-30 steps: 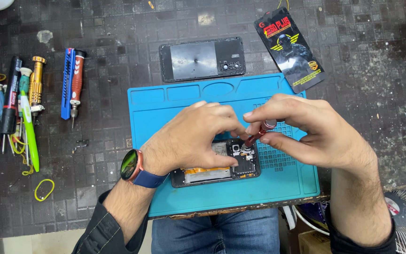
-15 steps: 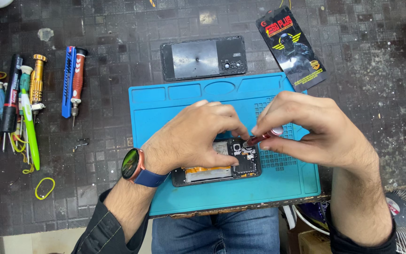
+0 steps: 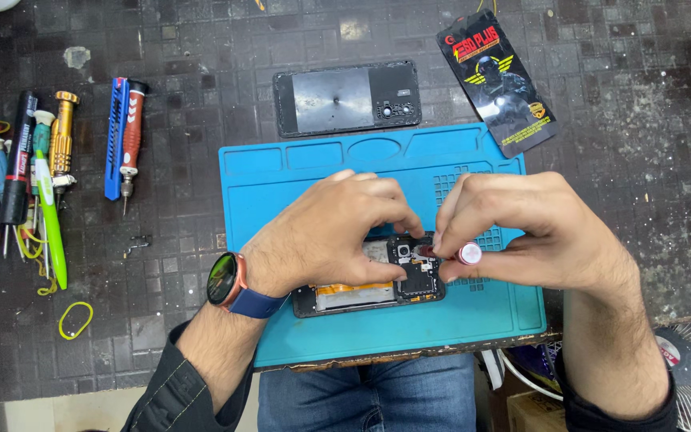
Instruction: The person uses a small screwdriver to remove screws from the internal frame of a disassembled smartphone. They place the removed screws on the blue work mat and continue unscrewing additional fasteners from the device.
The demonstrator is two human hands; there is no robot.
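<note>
Two hands [image 3: 337,236] over opened phone [image 3: 377,292]

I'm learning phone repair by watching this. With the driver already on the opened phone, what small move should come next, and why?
Probably a slow turn of the red-capped screwdriver by the right hand. Its tip sits near the camera end of the opened phone, and the left hand steadies that phone on the blue mat.

dark tiled worktop [image 3: 617,160], evenly lit from above.
</note>
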